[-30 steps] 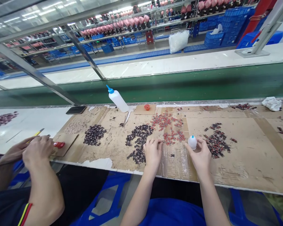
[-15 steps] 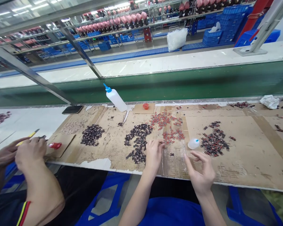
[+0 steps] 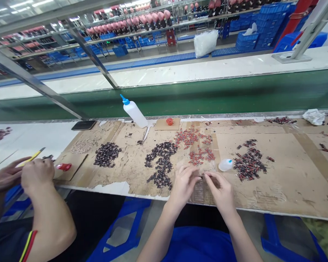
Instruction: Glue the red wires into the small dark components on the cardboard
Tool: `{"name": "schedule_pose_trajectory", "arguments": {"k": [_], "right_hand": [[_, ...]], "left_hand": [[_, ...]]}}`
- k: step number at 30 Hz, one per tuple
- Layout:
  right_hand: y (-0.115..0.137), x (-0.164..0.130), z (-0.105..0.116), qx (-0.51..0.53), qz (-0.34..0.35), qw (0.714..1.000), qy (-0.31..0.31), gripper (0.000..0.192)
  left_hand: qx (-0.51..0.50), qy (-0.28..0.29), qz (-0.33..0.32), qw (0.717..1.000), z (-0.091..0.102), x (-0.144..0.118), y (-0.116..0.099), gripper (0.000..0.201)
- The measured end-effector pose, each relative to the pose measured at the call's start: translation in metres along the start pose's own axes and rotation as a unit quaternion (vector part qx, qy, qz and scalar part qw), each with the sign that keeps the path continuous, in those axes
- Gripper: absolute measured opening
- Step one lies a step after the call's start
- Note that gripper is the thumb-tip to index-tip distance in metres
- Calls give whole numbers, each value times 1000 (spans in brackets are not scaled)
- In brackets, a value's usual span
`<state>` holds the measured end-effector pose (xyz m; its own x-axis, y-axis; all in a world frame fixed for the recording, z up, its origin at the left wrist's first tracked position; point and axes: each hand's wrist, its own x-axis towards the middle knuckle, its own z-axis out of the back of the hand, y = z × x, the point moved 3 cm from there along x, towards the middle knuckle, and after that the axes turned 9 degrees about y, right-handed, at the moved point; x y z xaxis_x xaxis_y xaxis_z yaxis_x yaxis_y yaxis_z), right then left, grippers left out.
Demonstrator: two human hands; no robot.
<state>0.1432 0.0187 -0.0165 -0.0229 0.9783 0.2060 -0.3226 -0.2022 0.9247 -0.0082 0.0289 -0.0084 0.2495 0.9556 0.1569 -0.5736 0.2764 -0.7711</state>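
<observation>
My left hand [image 3: 184,183] and my right hand [image 3: 221,191] meet fingertip to fingertip just above the cardboard [image 3: 278,156]. Both are closed in a pinch, and a tiny dark bit shows between them, too small to name. Behind my fingers lie loose red pieces with dark ends [image 3: 202,155]. A heap of small dark shiny parts [image 3: 161,160] is left of my left hand. Beyond my right hand, a small white bottle with a blue tip [image 3: 225,165] lies on its side, beside a pile of joined red-and-black pieces [image 3: 249,163].
A large white squeeze bottle [image 3: 135,114] leans near a red cap [image 3: 169,121] at the back. At left, a co-worker's hands [image 3: 36,174] hold a yellow cutter [image 3: 34,156], near another dark heap [image 3: 107,154] and a phone [image 3: 84,125]. A green wall [image 3: 207,94] bounds the bench.
My right hand has moved left and my left hand slightly right, so their fingertips now meet. The right hand's fingers have closed from spread to a pinch.
</observation>
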Motion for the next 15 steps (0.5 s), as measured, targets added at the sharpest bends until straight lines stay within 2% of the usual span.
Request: {"name": "schedule_pose_trajectory", "arguments": {"k": [3,6,11,15], "right_hand": [[-9,-8,3,8,-75,997,-31,32],[-14,-14,1,52,-125,990,-40,39],[-15,-17,-9,182,-161,968,-57,43],[-14,-15,-14,264,-199,942,-58,45]], "left_hand": [[98,20,-6,995,-9,-2,4,22],[128,19,9,992,-15,-3,6,18],[35,24,21,999,-17,0,4,15],[-43,0,17,999,-11,-2,-5,13]]}}
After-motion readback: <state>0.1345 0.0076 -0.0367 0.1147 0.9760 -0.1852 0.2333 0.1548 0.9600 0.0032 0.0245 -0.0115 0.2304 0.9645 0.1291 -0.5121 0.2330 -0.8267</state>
